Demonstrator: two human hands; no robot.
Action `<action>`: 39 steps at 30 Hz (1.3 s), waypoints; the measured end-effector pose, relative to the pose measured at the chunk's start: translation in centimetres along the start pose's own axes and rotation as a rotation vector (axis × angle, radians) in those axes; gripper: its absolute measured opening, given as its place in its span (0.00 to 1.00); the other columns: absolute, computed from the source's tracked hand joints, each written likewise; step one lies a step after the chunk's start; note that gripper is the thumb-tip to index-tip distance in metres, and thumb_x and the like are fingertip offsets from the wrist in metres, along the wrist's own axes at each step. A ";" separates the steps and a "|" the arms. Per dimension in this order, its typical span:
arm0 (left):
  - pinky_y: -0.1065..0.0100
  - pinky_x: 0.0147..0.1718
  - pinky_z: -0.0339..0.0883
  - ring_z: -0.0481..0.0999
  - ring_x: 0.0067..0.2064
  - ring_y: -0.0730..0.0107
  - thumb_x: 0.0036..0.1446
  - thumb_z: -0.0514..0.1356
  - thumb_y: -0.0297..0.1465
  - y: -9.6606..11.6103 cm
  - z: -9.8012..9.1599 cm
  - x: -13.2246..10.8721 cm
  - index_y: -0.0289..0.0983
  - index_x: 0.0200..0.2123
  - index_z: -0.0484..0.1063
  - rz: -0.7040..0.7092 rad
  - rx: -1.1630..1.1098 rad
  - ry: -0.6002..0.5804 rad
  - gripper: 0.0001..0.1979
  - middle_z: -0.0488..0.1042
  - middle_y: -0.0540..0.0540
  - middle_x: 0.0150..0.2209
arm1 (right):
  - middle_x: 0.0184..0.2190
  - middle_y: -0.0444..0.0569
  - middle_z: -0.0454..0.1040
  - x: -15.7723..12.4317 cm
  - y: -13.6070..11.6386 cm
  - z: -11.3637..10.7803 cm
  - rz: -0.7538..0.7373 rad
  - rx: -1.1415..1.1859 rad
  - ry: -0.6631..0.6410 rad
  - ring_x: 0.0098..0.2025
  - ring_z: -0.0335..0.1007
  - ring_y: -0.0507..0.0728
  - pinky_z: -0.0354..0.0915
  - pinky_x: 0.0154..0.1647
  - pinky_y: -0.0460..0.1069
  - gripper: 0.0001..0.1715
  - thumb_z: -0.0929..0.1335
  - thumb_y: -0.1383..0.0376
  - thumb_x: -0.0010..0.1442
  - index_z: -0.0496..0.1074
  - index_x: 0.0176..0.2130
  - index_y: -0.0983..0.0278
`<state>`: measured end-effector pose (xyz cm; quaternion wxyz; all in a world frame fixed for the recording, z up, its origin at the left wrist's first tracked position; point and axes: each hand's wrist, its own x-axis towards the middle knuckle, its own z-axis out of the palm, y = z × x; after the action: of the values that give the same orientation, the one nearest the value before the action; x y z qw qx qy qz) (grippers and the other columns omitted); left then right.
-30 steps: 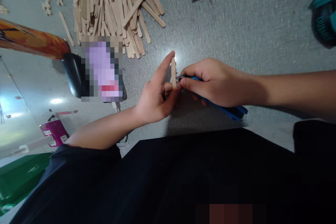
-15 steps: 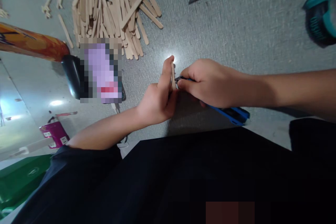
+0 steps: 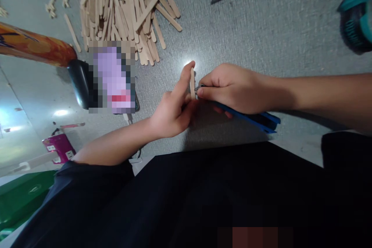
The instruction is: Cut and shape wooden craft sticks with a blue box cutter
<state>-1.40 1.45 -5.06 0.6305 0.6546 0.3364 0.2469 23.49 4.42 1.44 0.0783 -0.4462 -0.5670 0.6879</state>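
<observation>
Left hand (image 3: 171, 114) part-curled, pinching wooden stick (image 3: 192, 84), right hand (image 3: 235, 89) wrapped around blue-handled tool (image 3: 255, 123)

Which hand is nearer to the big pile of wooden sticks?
The left hand is nearer, below and right of the pile of sticks in the picture, holding one stick. The right hand, gripping a blue-handled tool, is farther right.

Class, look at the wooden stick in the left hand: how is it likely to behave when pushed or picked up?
The wooden stick looks thin and narrow, so it is probably light. It looks straight in the left hand, which suggests some stiffness. Flat like those in the pile of sticks, it would probably slide rather than roll.
</observation>
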 end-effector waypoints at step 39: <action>0.72 0.23 0.81 0.82 0.22 0.71 0.81 0.64 0.36 2.4 0.1 0.5 0.46 0.89 0.34 -0.023 -0.225 -0.054 0.49 0.80 0.57 0.28 | 0.22 0.43 0.74 -0.7 0.2 0.3 -0.141 0.039 0.049 0.20 0.70 0.52 0.61 0.22 0.49 0.24 0.70 0.62 0.79 0.70 0.29 0.60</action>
<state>-0.76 1.81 -2.74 0.7117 0.5820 0.2968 0.2583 23.73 3.72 1.59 0.1489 -0.4203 -0.5815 0.6805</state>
